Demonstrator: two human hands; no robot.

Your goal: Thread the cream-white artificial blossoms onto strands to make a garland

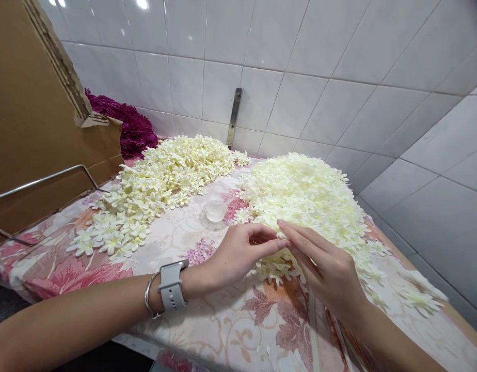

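My left hand (236, 253) and my right hand (327, 266) meet at the fingertips in front of a mound of loose pale-yellow flowers (304, 191). Both are closed in a pinch around a small white flower (281, 235), mostly covered by the fingers. More blossoms lie just under the fingertips. A white-strapped watch (172, 284) and a silver bangle (148, 294) are on my left wrist. Left of the mound, a small clear container (216, 206) rests on the flowered tablecloth (234, 330).
A second heap of creamy flowers (176, 170) spreads along the left. Behind it are dark magenta flowers (133, 126) and a cardboard box (37, 103) with a metal wire frame (41, 181). White tiled wall (300, 103) bounds the back and right; a metal strip (234, 116) is fixed there.
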